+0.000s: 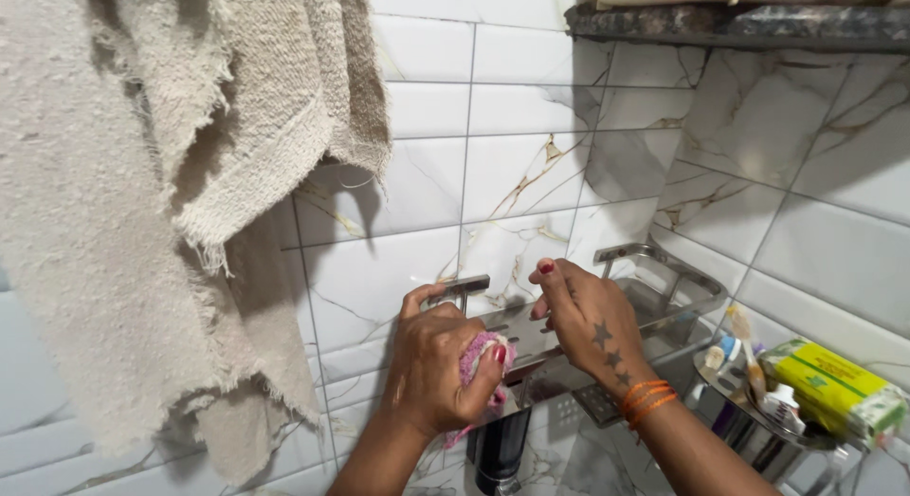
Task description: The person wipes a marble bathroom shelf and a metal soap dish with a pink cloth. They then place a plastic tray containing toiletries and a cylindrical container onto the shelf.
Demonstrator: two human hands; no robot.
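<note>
Against the marbled white tile wall [531,98], the left hand [438,363] is clamped around a pink cloth [477,356], pressing it on the front edge of a shiny steel wall shelf [664,278]. The right hand [588,321] rests on that shelf, fingers loosely spread, gripping nothing. A frayed beige towel [142,202] hangs just left.

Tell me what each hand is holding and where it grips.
The left hand holds a bunched pink cloth, pinched between thumb and fingers. The right hand holds nothing; its fingers rest on the steel rack.
</note>
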